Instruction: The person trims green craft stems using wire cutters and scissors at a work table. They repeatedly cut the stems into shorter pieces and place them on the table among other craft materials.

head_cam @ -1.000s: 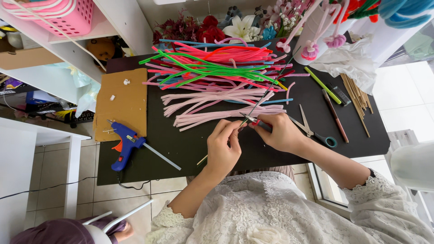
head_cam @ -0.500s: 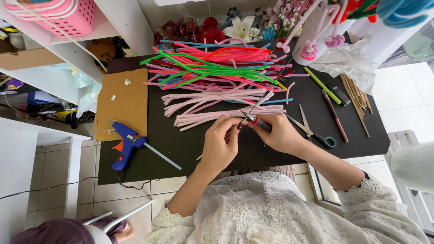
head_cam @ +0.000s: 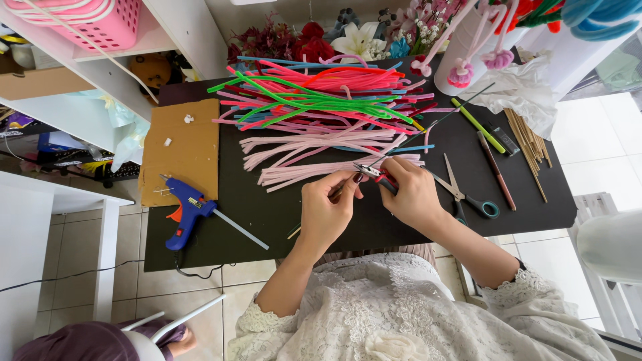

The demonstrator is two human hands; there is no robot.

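My left hand (head_cam: 328,212) pinches a thin wooden stick (head_cam: 314,212) that slants down to the left over the black table (head_cam: 294,214). Close beside it, my right hand (head_cam: 411,194) grips small red-handled pliers (head_cam: 374,175), whose jaws point left at the stick's upper end near my left fingertips. Just beyond both hands lies a loose row of pale pink pipe cleaners (head_cam: 314,170). A big heap of pink, red, green and blue pipe cleaners (head_cam: 321,97) fills the far middle of the table.
A blue glue gun (head_cam: 187,210) lies at the left by a cardboard sheet (head_cam: 180,150). Scissors (head_cam: 468,194), pencils (head_cam: 495,167) and wooden skewers (head_cam: 528,147) lie at the right. Artificial flowers (head_cam: 314,40) and a white container (head_cam: 468,50) stand at the back. White shelves with a pink basket (head_cam: 100,23) flank the left.
My hands have stayed in place over the near edge. My left fingers have shifted slightly on the stick, and the pliers remain at its tip.
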